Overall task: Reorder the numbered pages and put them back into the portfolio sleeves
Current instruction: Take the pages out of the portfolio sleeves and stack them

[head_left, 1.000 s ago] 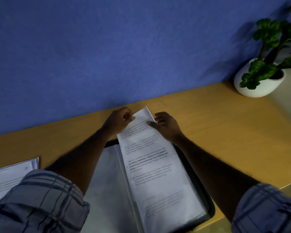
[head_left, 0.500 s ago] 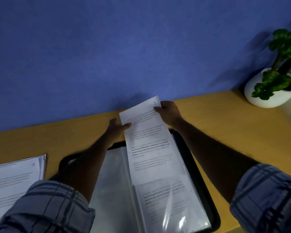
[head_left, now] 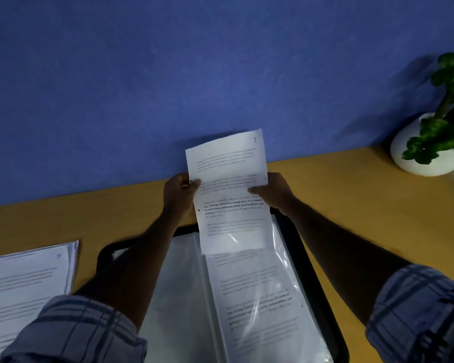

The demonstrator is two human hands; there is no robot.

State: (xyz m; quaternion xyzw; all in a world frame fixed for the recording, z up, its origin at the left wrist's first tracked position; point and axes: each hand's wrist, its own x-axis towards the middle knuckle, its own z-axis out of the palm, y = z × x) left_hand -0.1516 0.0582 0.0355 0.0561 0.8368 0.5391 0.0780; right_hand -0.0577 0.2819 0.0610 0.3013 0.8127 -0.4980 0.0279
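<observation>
A person is holding one printed page (head_left: 231, 195) up over an open black portfolio (head_left: 296, 247) lying on a wooden desk (head_left: 351, 200). The left hand (head_left: 180, 195) is pinching the page's left edge and the right hand (head_left: 273, 191) is gripping its right edge. The page's bottom edge is meeting the top of the right-hand clear sleeve (head_left: 262, 297) (whether it is tucked inside is unclear). A stack of pages (head_left: 24, 284) is lying to the left.

A printed page (head_left: 230, 195) is gripped at its side edges by the left hand (head_left: 180, 191) and right hand (head_left: 271, 189), above the open portfolio (head_left: 306, 271) on the table (head_left: 378, 218).
</observation>
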